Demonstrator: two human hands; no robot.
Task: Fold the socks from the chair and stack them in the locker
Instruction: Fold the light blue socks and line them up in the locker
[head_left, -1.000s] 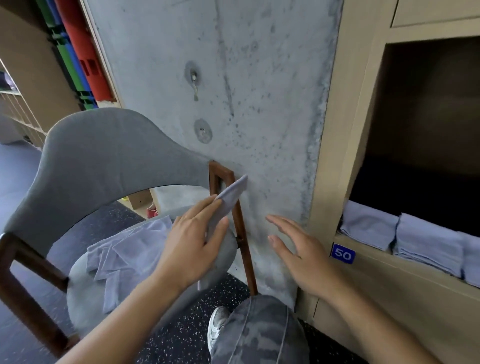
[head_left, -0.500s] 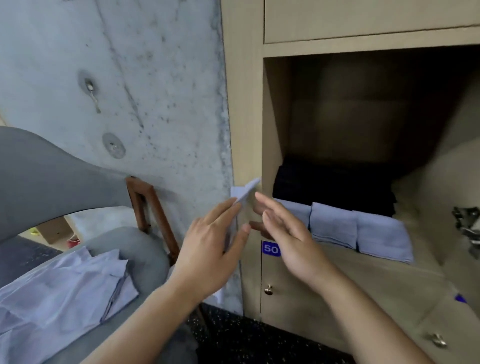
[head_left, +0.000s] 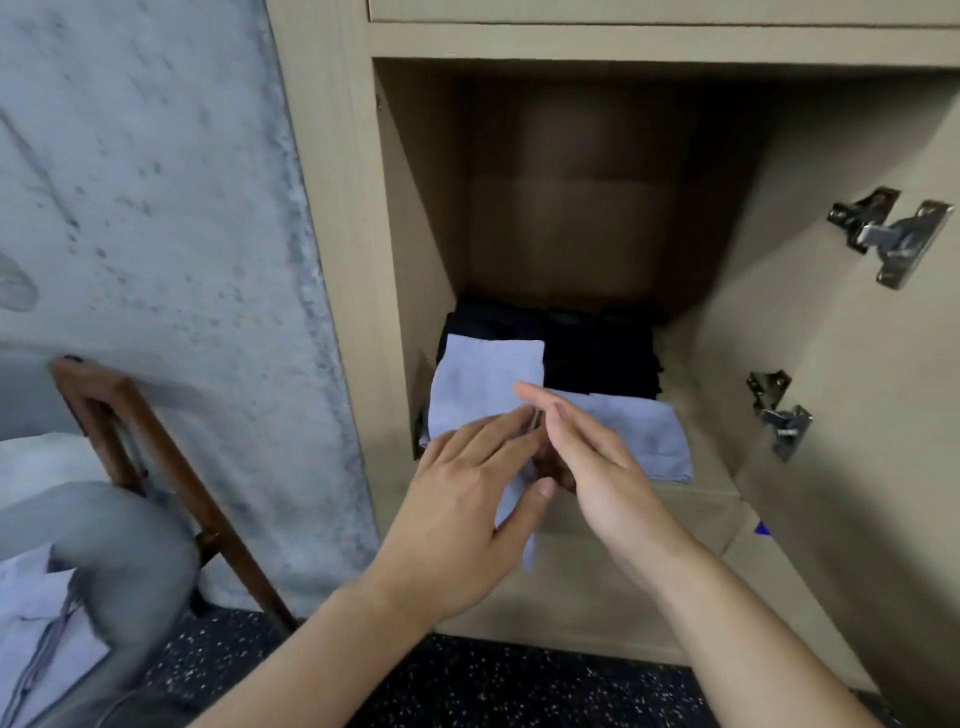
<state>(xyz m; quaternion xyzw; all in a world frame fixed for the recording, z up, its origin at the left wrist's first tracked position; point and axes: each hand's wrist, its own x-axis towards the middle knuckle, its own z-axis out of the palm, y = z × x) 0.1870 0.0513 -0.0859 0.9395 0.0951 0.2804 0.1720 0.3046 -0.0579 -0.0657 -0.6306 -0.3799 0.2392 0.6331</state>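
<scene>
Right now the left hand (head_left: 462, 499) is pinching a folded pale lavender sock (head_left: 514, 499) between thumb and fingers at the front opening of the beige wooden locker (head_left: 332, 208), while the right hand (head_left: 597, 467) is touching the sock with straight fingers. Inside the locker, pale lavender folded socks (head_left: 644, 431) are lying in front of a black folded pile (head_left: 597, 353). Left of the locker, unfolded lavender socks (head_left: 36, 623) are lying on the grey cushioned chair (head_left: 119, 545).
</scene>
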